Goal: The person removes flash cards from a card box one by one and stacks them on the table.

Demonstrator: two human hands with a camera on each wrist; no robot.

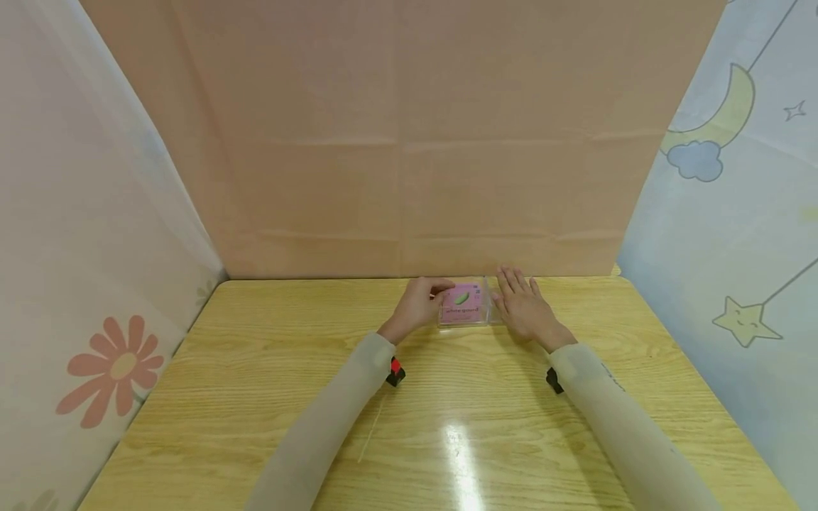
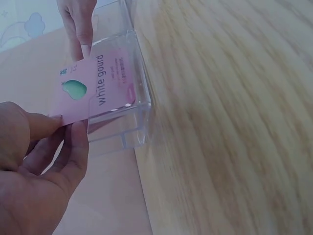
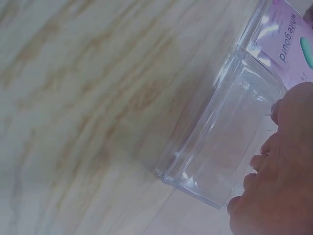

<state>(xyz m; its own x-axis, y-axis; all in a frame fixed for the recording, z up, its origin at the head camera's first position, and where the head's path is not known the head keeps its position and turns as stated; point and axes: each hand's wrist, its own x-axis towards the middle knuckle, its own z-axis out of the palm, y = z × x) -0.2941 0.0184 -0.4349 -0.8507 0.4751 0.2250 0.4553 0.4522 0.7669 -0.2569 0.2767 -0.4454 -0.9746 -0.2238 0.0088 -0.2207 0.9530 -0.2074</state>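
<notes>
A pink card printed "white gourd" with a green gourd lies partly in the left compartment of a clear plastic box. My left hand pinches the card's edge, thumb on its printed face and fingers beneath, as the left wrist view shows. In that view the card slants up out of the box. My right hand lies over the right part of the box with its fingers fairly straight. From the right wrist, the compartment under the right hand looks bare, and its fingertips are at the box's far side.
The box stands near the back edge of a wood-grain table, close to a tan cloth backdrop. Patterned curtains hang on the left and right. Dark wrist cameras sit under both sleeves.
</notes>
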